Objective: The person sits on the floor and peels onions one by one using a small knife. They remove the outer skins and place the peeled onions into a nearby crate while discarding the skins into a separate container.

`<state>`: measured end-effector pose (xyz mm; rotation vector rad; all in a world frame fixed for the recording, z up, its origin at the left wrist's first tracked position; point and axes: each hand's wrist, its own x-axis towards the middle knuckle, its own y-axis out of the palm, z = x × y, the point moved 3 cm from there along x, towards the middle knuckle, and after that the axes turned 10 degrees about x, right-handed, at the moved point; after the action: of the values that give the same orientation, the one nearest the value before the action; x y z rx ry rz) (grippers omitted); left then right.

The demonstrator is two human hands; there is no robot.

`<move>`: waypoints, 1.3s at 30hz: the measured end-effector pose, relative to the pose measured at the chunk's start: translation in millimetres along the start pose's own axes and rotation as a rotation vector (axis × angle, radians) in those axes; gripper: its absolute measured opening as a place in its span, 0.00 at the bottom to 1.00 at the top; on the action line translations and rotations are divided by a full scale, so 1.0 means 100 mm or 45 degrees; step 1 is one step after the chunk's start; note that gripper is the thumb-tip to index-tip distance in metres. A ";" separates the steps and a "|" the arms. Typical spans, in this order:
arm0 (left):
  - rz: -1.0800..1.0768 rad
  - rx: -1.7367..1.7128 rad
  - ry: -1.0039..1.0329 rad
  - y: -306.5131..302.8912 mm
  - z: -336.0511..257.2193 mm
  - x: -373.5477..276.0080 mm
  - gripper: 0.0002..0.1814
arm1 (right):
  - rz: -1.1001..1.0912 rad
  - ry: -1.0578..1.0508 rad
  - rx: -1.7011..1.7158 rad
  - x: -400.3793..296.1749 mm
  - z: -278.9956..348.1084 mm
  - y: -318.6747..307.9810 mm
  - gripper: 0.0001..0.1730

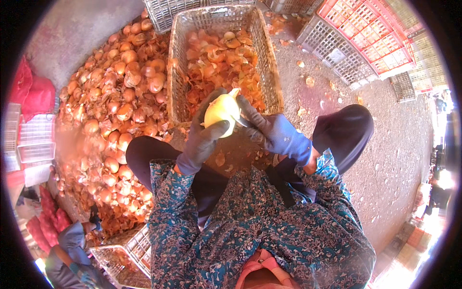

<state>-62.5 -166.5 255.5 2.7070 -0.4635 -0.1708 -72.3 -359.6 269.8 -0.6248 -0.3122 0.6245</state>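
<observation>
My left hand (206,135), in a dark-coated blue work glove, holds a pale, peeled onion (221,112) with thumb and fingers around it. My right hand (276,132), gloved alike, grips a small knife, whose metal blade (242,122) touches the onion's right side. Its handle is hidden in my fingers. A strip of pale layer sticks up at the onion's top. Just beyond both hands stands a worn plastic crate (272,72), with loose brown onion skins (220,61) and a pale onion (229,35) inside.
A large heap of unpeeled onions (122,104) spreads along my left. Grey and red crates (368,32) are stacked at the far right. At lower left, a person (72,253) in gloves sits beside another crate (122,249). Red mesh sacks (47,220) lie behind them. Skin scraps dot the concrete floor (389,144).
</observation>
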 end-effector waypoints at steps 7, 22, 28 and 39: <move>-0.061 0.583 0.296 0.01 -0.05 -0.01 0.47 | -0.088 -0.010 0.407 0.01 0.00 0.00 0.38; -0.142 1.290 0.653 0.01 -0.17 -0.03 0.60 | -0.195 0.547 0.510 0.10 -0.37 -0.10 0.35; -0.001 1.424 0.498 0.00 -0.13 -0.02 0.62 | -0.080 0.469 1.040 0.12 0.01 0.04 0.43; 0.001 0.342 0.395 0.07 -0.12 0.00 0.59 | -0.288 0.406 1.698 0.00 -0.32 0.34 0.43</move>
<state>-62.8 -168.6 269.2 2.9201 -0.4182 0.3311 -73.2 -352.2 223.5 0.5915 0.3471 0.3825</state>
